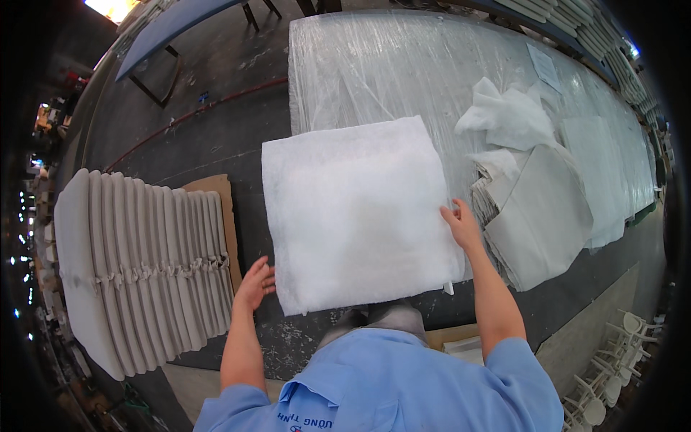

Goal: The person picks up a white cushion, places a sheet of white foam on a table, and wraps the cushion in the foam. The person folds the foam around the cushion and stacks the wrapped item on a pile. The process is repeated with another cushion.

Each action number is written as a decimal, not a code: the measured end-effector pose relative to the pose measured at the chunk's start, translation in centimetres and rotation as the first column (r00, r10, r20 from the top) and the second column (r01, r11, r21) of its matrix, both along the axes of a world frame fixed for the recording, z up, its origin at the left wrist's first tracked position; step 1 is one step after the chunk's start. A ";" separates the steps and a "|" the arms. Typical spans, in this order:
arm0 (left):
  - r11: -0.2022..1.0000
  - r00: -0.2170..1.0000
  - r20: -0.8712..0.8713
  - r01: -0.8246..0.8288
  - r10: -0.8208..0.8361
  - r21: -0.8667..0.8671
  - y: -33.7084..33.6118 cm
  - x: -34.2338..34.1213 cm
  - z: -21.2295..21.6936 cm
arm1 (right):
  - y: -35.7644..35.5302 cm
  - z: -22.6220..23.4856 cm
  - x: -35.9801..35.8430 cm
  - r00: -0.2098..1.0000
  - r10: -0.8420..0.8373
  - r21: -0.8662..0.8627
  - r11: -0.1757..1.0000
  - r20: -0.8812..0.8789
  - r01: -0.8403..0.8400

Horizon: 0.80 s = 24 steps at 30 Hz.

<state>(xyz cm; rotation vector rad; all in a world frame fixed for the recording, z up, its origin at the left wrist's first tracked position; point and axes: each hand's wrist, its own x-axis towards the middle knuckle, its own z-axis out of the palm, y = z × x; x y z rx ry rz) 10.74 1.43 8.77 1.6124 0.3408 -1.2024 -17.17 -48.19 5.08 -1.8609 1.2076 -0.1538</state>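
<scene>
A square white padding sheet, soft and fibrous, lies in front of my body, slightly tilted, with a faint greyish patch in its middle. My left hand is at its lower left edge, fingers apart and gripping nothing. At the right edge, my right hand has its fingertips against or very close to the sheet; its thumb and fingers are apart. What supports the sheet from below is hidden. Right of my right hand is a pile of folded light grey fabric pieces, with a crumpled white padding piece beyond it.
A row of grey cushions stands packed at the left against brown cardboard. A wide plastic-wrapped stack spans the far side. A blue-topped table is far left; white chair-shaped pieces lie lower right.
</scene>
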 end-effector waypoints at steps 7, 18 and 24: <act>0.963 0.913 0.389 0.012 -0.120 0.271 -10.3 4.3 -1.2 | 0.6 -0.1 5.6 0.970 -0.038 -0.191 0.982 -0.240 -0.009; 0.990 0.967 0.234 -0.119 0.100 0.070 -12.9 3.4 0.2 | 1.0 -0.1 5.4 0.991 -0.091 0.042 0.994 -0.098 0.096; 0.952 0.934 0.354 -0.146 0.044 0.268 -13.6 2.9 -1.2 | 0.9 -1.7 5.9 0.997 -0.067 -0.129 0.990 -0.030 0.062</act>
